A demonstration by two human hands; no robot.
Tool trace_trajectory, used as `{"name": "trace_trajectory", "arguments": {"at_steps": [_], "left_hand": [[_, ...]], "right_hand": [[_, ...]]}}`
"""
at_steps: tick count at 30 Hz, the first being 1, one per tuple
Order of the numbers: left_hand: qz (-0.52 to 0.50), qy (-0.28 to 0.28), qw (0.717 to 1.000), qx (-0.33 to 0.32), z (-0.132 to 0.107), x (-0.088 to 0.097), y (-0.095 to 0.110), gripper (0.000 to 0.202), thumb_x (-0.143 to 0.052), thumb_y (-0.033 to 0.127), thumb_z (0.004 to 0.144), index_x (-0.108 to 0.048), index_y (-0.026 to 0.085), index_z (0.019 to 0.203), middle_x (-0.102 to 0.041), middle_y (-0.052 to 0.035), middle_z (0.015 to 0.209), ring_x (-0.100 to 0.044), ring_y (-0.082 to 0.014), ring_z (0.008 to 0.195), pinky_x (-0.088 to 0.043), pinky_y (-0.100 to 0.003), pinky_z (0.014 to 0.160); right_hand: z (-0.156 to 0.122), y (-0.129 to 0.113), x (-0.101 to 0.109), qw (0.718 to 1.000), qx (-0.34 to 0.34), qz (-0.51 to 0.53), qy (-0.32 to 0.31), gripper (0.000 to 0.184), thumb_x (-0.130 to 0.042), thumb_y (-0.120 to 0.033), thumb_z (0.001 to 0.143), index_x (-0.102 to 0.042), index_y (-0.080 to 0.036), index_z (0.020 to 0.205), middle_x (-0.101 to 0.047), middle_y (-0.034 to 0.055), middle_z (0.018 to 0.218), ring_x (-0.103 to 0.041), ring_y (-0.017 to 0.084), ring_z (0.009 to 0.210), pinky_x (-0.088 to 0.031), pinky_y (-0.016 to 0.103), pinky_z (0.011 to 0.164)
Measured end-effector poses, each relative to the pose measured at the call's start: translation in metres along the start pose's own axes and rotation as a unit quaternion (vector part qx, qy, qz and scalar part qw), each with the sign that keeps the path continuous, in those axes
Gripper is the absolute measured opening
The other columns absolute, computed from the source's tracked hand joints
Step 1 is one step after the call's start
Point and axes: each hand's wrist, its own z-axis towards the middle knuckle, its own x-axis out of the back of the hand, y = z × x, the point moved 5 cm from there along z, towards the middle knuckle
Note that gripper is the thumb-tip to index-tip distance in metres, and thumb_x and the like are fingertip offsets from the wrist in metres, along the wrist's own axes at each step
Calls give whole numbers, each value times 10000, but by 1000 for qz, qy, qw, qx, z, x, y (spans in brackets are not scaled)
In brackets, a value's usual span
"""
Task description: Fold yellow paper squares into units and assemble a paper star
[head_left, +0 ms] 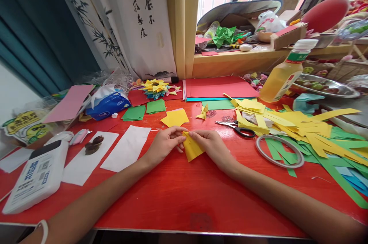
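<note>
Between my two hands is a piece of yellow paper [192,149], partly folded, held just above the red table [161,202]. My left hand [166,142] pinches its upper left edge between thumb and fingers. On the other side, my right hand [211,144] grips the upper right edge, thumb at the top. Just beyond my hands lies a stack of yellow paper squares [175,117]. A small folded yellow paper piece [202,112] stands to its right. Scissors [238,128] with black handles lie near my right hand, beside a roll of tape [279,151].
Yellow paper scraps [301,129] and green strips [339,175] cover the right side. A juice bottle [283,73] stands behind them. At left are white paper sheets [126,148], a blue tissue pack [107,104] and a white box [37,177]. Green squares [134,113] lie farther back.
</note>
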Motion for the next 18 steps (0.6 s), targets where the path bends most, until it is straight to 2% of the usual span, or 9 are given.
{"name": "trace_trajectory", "arguments": {"at_steps": [6, 13, 18], "left_hand": [[-4, 20, 1000, -4, 0, 3, 1, 279, -524, 276, 730, -534, 143, 975, -549, -3, 693, -551, -94, 560, -496, -228, 532], [-17, 24, 1000, -4, 2, 5, -2, 293, -532, 278, 724, -533, 141, 982, -560, -3, 671, -557, -100, 561, -502, -238, 538], [-11, 25, 1000, -4, 2, 5, -2, 267, -536, 277, 723, -540, 145, 955, -558, 1, 677, -558, -97, 560, -505, -235, 541]], "right_hand": [[2, 2, 3, 999, -20, 43, 23, 440, -358, -504, 791, -571, -124, 722, -548, 29, 625, -468, 132, 561, -331, 232, 496], [3, 3, 2, 991, -58, 121, -26, 411, -420, -488, 769, -606, -122, 787, -616, 65, 746, -546, 184, 709, -398, 259, 610], [3, 4, 1, 986, -57, 153, -39, 349, -454, -440, 771, -629, -144, 830, -626, 48, 744, -548, 174, 711, -390, 249, 610]]}}
